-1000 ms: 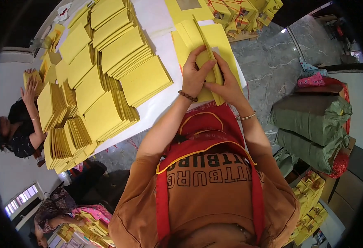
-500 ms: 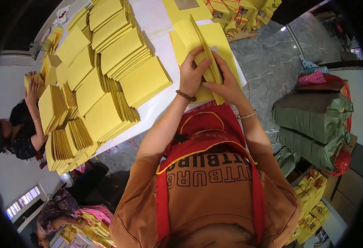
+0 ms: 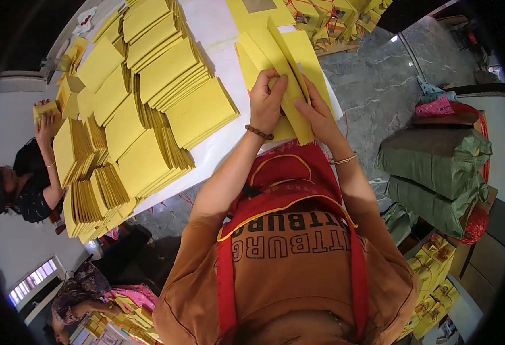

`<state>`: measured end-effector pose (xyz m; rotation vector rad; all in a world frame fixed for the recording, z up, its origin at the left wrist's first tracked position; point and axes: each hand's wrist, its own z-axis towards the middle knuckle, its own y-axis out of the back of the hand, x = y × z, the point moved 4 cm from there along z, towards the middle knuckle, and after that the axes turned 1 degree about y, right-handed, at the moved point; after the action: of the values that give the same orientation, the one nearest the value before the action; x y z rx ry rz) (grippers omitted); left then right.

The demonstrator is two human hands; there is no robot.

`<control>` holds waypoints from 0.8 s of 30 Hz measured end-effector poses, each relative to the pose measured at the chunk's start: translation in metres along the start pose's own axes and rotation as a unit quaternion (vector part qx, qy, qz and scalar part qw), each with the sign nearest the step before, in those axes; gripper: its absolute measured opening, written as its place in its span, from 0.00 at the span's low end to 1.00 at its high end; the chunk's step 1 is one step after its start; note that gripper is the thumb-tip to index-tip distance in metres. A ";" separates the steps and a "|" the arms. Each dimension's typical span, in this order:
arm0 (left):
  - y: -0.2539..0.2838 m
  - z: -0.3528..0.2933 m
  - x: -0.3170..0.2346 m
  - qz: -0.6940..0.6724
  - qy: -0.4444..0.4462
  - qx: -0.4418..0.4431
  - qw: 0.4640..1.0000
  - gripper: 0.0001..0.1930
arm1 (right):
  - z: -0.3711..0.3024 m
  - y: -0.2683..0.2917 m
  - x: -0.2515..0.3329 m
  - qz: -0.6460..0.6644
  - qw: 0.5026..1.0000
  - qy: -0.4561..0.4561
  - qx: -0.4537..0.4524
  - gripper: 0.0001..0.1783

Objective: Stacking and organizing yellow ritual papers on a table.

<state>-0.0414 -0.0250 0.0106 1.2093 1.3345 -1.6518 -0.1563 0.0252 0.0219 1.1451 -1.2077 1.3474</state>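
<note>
Over the near right end of the table, a folded yellow card (image 3: 294,107) stands on edge between my hands, its flaps fanned apart at the far end. My left hand (image 3: 268,99) grips it from the left, with the thumb against a flap and the fingers curled. On the other side my right hand (image 3: 320,112) wraps the card's right face, thumb on the front panel. Beneath them lie flat yellow sheets (image 3: 315,60), partly covered by my hands. Several overlapping piles of flat folded yellow cards (image 3: 198,115) fill the table's left side.
The table (image 3: 215,29) has a white covering. At its left a co-worker's hand (image 3: 45,122) holds a yellow piece. Yellow bundles tied with red string (image 3: 327,23) sit beyond the far right corner. Green wrapped bales (image 3: 436,158) stand at the right; another person (image 3: 77,296) is at lower left.
The card's near panel has swung toward the left and now shows a broader face. My left fingers have curled in closer, and my right thumb has shifted up onto the panel.
</note>
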 end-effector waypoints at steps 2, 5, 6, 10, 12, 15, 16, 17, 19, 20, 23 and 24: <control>0.000 0.000 0.001 0.021 -0.012 -0.011 1.000 0.10 | 0.001 0.000 -0.004 -0.041 0.999 0.023 0.005 0.34; -0.003 -0.001 -0.001 0.022 -0.039 -0.040 0.998 0.11 | 0.003 0.001 -0.008 -0.094 0.995 0.046 0.003 0.35; -0.004 -0.002 -0.003 0.001 -0.054 -0.059 0.997 0.13 | 0.003 0.000 -0.007 -0.094 0.995 0.045 0.002 0.35; -0.003 -0.002 -0.016 0.153 -0.182 -0.138 0.961 0.17 | 0.003 -0.003 -0.005 -0.149 0.985 0.087 0.006 0.38; -0.001 0.001 -0.007 0.090 -0.052 -0.035 0.994 0.19 | 0.003 -0.004 -0.004 -0.163 0.982 0.097 0.006 0.39; -0.001 0.000 -0.010 -0.033 -0.008 -0.025 0.999 0.19 | 0.003 -0.005 0.000 -0.200 0.973 0.112 0.011 0.42; -0.002 -0.001 -0.010 -0.033 -0.007 -0.024 0.999 0.19 | 0.003 -0.006 0.001 -0.217 0.969 0.116 0.015 0.42; -0.004 -0.002 -0.012 -0.014 -0.019 -0.021 1.000 0.20 | 0.002 -0.006 0.001 -0.234 0.965 0.120 0.018 0.43; -0.005 -0.002 -0.013 0.004 -0.031 -0.017 0.999 0.20 | 0.002 -0.006 0.001 -0.214 0.971 0.106 0.021 0.44; -0.004 -0.002 -0.012 0.002 -0.031 -0.015 0.999 0.21 | 0.002 -0.006 0.001 -0.194 0.976 0.091 0.025 0.45; -0.002 -0.001 -0.007 -0.003 -0.035 -0.013 0.999 0.22 | 0.002 -0.005 0.002 -0.195 0.976 0.092 0.029 0.46; -0.003 0.000 -0.007 -0.007 -0.036 -0.012 0.999 0.23 | 0.001 -0.004 0.002 -0.195 0.976 0.093 0.027 0.46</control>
<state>-0.0417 -0.0244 0.0181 1.1164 1.3183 -1.6689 -0.1522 0.0241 0.0242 1.1914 -0.7679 1.1606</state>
